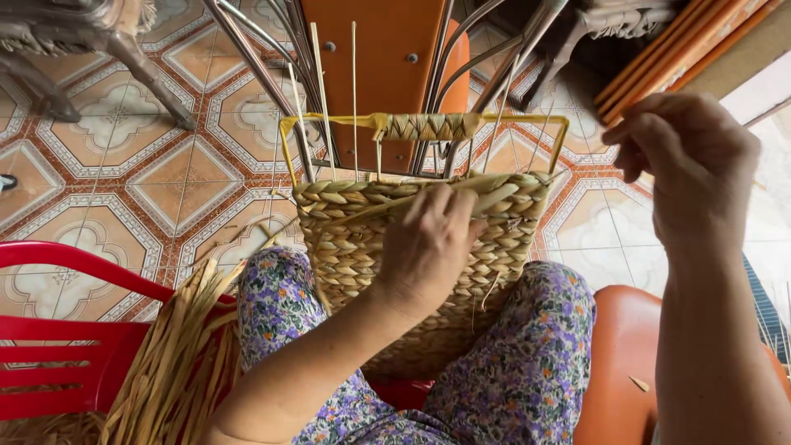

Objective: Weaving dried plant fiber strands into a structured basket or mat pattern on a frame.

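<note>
While pressing basket [354,239], left hand [428,243] flat

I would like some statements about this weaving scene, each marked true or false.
1. The left hand rests on the woven basket. True.
2. The right hand presses on the basket. False: it is raised, apart from it.
3. The basket frame is yellow. True.
4. The chair beside the person is blue. False: it is red.
5. The floor is plain grey. False: it has patterned tiles.
</note>
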